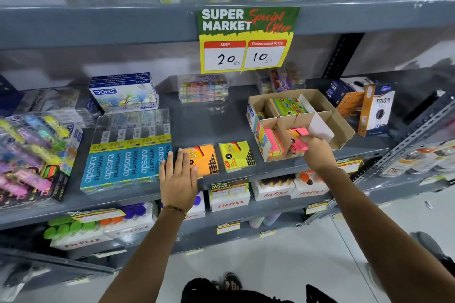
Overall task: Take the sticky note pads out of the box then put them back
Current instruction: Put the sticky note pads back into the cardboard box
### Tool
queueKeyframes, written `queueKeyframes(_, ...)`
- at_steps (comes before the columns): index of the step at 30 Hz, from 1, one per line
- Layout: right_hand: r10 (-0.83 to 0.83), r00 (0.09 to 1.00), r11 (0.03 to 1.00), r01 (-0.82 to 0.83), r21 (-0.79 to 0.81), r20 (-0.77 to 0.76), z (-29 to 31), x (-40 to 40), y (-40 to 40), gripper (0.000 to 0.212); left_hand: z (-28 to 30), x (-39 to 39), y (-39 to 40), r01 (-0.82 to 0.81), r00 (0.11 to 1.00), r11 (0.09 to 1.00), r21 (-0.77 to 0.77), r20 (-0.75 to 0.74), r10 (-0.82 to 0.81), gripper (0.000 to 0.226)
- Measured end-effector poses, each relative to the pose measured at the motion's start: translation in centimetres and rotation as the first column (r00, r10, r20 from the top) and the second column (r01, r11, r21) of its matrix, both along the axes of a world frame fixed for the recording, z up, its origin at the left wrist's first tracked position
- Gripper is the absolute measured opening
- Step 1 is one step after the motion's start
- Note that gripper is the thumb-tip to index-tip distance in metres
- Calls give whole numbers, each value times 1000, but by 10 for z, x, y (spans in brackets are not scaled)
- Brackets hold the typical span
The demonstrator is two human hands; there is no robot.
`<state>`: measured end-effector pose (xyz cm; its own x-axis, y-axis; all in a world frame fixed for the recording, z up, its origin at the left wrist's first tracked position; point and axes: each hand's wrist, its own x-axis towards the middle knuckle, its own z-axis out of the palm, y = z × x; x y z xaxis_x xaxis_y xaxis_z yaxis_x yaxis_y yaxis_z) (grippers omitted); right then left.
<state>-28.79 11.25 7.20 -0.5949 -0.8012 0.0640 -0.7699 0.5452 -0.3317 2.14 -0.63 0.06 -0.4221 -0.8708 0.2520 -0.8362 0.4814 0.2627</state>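
While the right hand (316, 152) pinches a pink pad (300, 141) at the front of the cardboard box (341, 128), fingers closed around it right at the lip of a front compartment, the left hand (178, 177) lies open and flat, gripping nothing, its fingertips touching the orange pad (204, 158) on the grey shelf (197, 120). Here is the worry: that box sits skewed near the shelf's front edge, and nobody is steadying it, so a sideways tug on the pink pad could, I think, drag or tip the whole thing. The thin dividers could catch a corner and fold, too. The orange pad and the yellow pad (237, 156) beside it lie near the front lip, and a careless sweep of that flat left hand might nudge one off toward the floor. Now the contents: the box is split by card partitions; a front-left slot holds pink and green pads (275, 142) on edge, the rear-left section holds a green printed pack (288, 106), and the right-hand sections look bare, showing white card. Whether the pink pad is coming out or going in, I cannot tell.
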Motion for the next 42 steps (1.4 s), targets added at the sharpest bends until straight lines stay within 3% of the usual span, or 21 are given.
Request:
queueKeyframes(4,-148,988,910,152,-387,41,26,26,-16,32,7,7,1,19,999,999,-32,-33,-20,65)
queueKeyframes(7,-45,998,850,61,-523,43,42,78,-36,26,7,20,-3,-40,999,998,-42,-19,39,63)
queueKeyframes(10,170,981,905,-117,-409,96,34,138,-56,23,4,36,-6,-107,994,994,-36,25,108,59)
queueKeyframes(14,372,918,928,-372,-29,138,8,198,-74,44,3,44,-5,-115,991,992,-43,60,118,64)
queueKeyframes(17,359,933,918,-350,185,-18,-5,219,-84,68,1,49,-4,-130,989,991,-40,59,132,63)
queueKeyframes(22,308,947,903,-259,344,-96,-21,228,-98,88,0,55,-3,-125,990,991,-46,54,127,61)
queueKeyframes(26,264,958,915,-212,342,-114,-25,232,-99,86,1,54,-3,-120,991,992,-43,47,122,61)
queueKeyframes(35,183,983,956,-177,233,-2,-19,230,-103,80,-2,53,-3,-115,992,993,-31,51,116,64)
queueKeyframes(42,170,977,984,-161,-74,132,25,194,-76,78,11,22,1,1,999,997,-75,-32,-3,59)
